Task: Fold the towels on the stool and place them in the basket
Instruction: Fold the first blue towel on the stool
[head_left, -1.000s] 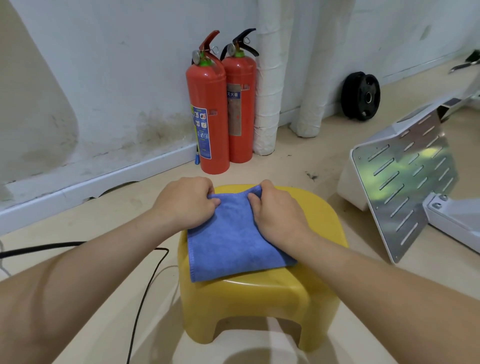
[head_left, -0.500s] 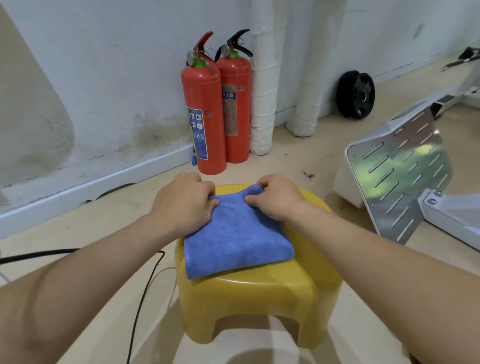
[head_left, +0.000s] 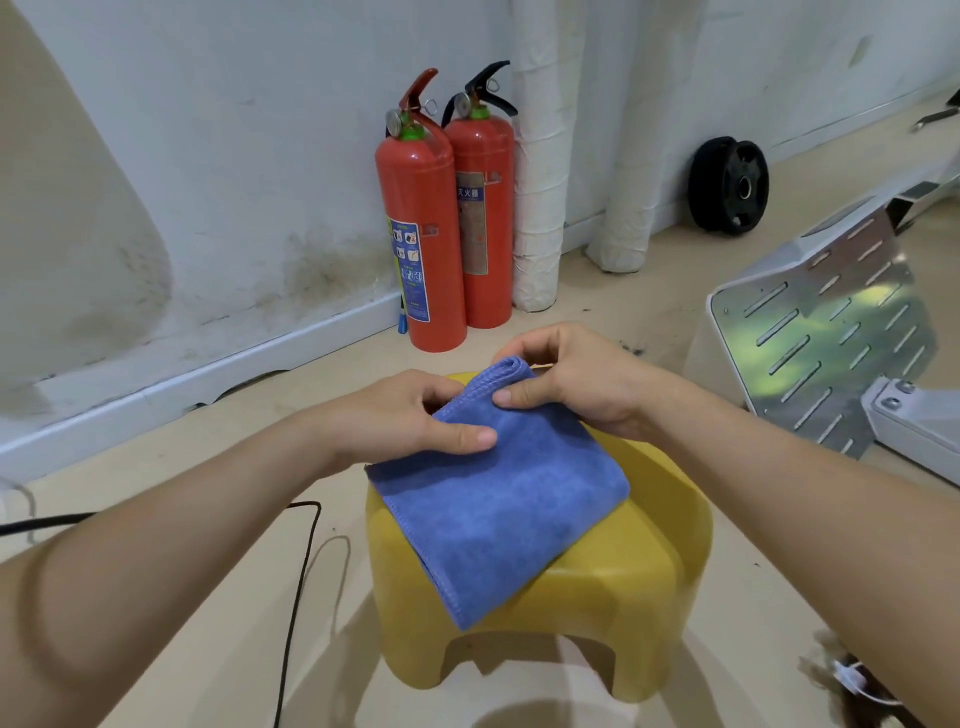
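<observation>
The folded blue microfibre towel (head_left: 498, 499) is laid diagonally on the seat of the yellow moulded-plastic stool (head_left: 623, 582), with its near corner hanging over the front edge. The cloth is seen to have a short, soft nap and a stitched hem along its left edge. Its far corner is raised off the seat and rolled into a small curl. This corner is pinched in the grip of the right hand (head_left: 576, 382), thumb on the near side and fingers behind. The left edge of the towel is clamped in the grip of the left hand (head_left: 415, 415), thumb pressed flat on top; the fingers beneath are hidden by the cloth. The stool is glossy, with rounded corners and an arched cut-out between its legs; its far edge is covered by the hands.

Behind the stool, two red metal fire extinguishers (head_left: 447, 223) are stood against the stained white wall. A thin black cable (head_left: 304, 571) is run across the beige floor at the left. A slotted, shiny metal plate (head_left: 831, 332) is cut off at the right edge. No basket can be made out.
</observation>
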